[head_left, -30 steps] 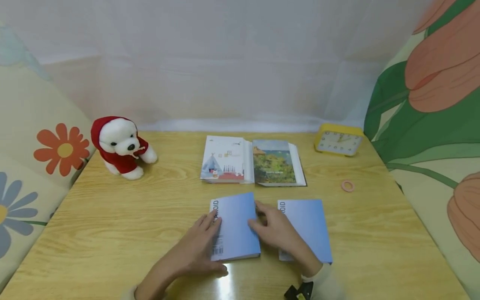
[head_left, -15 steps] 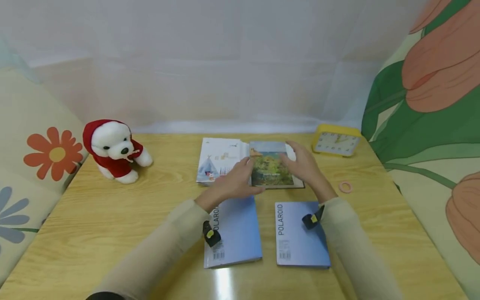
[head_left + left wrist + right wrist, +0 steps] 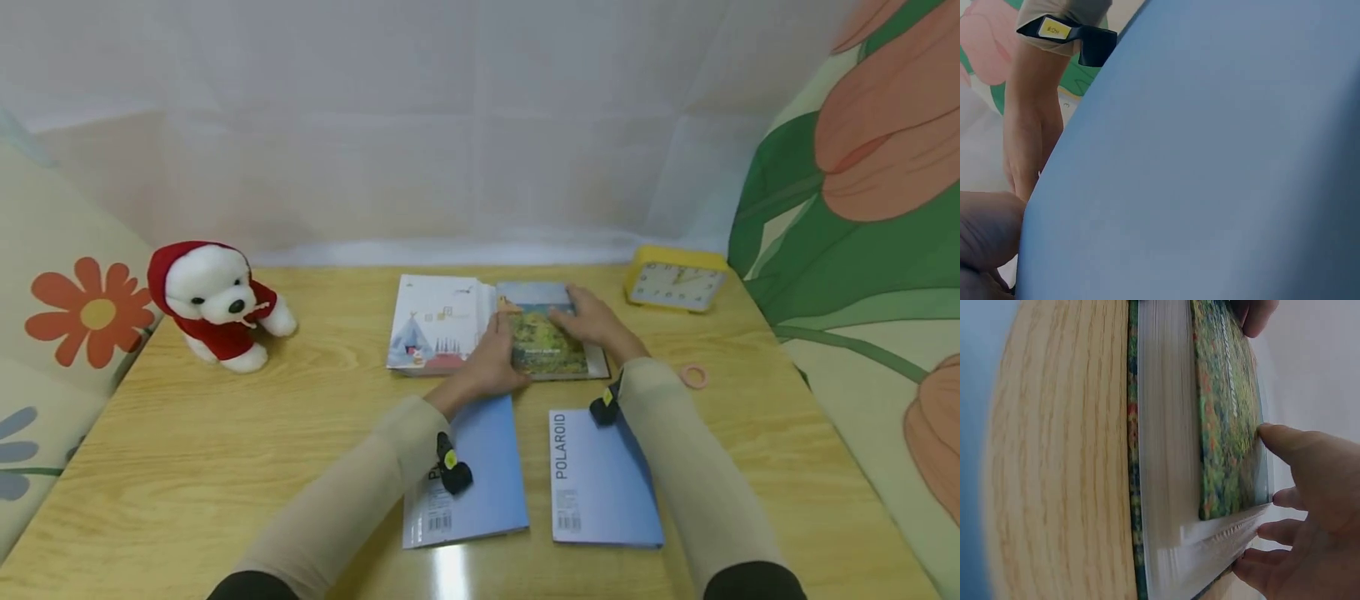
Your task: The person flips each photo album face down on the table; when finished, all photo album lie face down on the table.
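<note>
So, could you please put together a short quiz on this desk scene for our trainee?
1. True or false: both hands rest on the landscape book.
2. What lies nearest the right sleeve? A) the clock B) the pink ring C) the plush dog
3. How many blue Polaroid books lie at the near edge of the table?

Key
1. True: the left hand touches its left edge and the right hand lies over its right side.
2. B.
3. Two: the left one partly under the left forearm, the right one beside it.
</note>
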The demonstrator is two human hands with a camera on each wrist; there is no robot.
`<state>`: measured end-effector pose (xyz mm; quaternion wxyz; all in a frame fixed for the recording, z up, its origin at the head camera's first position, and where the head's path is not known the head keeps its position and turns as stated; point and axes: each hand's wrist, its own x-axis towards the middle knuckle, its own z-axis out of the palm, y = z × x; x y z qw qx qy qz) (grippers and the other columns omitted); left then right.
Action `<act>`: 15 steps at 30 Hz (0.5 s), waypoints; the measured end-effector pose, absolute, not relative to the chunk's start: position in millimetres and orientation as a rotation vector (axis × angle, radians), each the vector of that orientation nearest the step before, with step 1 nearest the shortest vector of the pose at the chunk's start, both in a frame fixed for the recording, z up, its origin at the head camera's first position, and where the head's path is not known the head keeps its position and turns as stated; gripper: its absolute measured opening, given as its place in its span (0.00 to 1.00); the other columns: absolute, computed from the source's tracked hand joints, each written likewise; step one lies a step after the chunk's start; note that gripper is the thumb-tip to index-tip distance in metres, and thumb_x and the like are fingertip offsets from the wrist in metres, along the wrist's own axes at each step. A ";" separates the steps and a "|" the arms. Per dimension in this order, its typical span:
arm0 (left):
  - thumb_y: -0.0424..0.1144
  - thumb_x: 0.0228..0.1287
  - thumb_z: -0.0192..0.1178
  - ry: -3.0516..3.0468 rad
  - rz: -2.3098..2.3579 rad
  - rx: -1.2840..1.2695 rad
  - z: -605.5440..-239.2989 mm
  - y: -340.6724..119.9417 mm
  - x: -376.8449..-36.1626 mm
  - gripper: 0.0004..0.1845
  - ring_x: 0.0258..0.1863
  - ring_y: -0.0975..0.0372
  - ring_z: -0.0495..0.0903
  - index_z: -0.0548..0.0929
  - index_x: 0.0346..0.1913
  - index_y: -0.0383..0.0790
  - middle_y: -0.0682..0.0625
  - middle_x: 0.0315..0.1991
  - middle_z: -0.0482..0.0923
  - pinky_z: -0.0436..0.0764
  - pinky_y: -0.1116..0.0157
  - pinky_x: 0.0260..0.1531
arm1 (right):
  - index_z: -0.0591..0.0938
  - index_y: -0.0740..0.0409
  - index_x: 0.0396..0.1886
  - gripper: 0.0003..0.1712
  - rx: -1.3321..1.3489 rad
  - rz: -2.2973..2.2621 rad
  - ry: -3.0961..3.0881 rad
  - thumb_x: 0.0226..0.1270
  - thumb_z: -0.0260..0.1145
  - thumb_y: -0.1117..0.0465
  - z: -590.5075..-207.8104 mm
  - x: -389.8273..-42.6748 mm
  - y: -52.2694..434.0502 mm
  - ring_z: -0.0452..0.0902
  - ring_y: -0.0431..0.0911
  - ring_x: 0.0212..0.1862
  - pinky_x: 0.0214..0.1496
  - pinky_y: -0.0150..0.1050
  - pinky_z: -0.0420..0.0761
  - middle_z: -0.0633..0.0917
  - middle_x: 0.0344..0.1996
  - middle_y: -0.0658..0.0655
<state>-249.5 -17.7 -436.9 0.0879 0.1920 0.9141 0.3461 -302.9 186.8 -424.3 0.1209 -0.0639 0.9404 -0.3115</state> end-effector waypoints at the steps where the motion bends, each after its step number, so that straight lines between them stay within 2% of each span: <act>1: 0.33 0.43 0.77 2.728 1.041 0.581 -437.8 -16.9 -249.8 0.61 0.65 0.38 0.66 0.45 0.74 0.23 0.27 0.70 0.53 0.67 0.52 0.67 | 0.49 0.65 0.79 0.44 -0.186 -0.889 2.749 0.77 0.53 0.44 -424.2 -302.2 186.9 0.46 0.62 0.76 0.76 0.56 0.49 0.52 0.77 0.68; 6: 0.29 0.38 0.78 2.750 1.110 0.558 -440.7 -13.4 -247.4 0.59 0.59 0.40 0.72 0.51 0.72 0.25 0.31 0.65 0.60 0.72 0.51 0.63 | 0.51 0.67 0.78 0.46 -0.184 -0.891 2.729 0.75 0.54 0.44 -422.9 -294.8 184.7 0.44 0.62 0.77 0.77 0.55 0.47 0.51 0.76 0.69; 10: 0.31 0.37 0.81 2.747 1.158 0.555 -438.2 -13.6 -238.4 0.58 0.60 0.42 0.72 0.55 0.71 0.29 0.36 0.61 0.65 0.70 0.50 0.64 | 0.52 0.65 0.78 0.46 -0.178 -0.927 2.716 0.75 0.55 0.42 -420.1 -283.8 179.3 0.45 0.62 0.77 0.76 0.56 0.47 0.52 0.77 0.69; 12: 0.33 0.37 0.82 2.744 1.194 0.580 -435.9 -14.4 -232.8 0.58 0.63 0.43 0.70 0.56 0.72 0.32 0.37 0.63 0.66 0.67 0.49 0.67 | 0.52 0.61 0.79 0.45 -0.173 -0.940 2.719 0.75 0.53 0.40 -419.7 -279.1 176.4 0.46 0.64 0.76 0.75 0.60 0.50 0.52 0.76 0.70; 15: 0.38 0.40 0.83 2.751 1.231 0.627 -431.3 -16.4 -223.7 0.62 0.68 0.44 0.65 0.52 0.75 0.33 0.37 0.70 0.62 0.62 0.49 0.69 | 0.52 0.54 0.80 0.45 -0.171 -0.926 2.737 0.74 0.48 0.35 -419.8 -273.9 172.0 0.46 0.67 0.75 0.72 0.67 0.51 0.50 0.76 0.71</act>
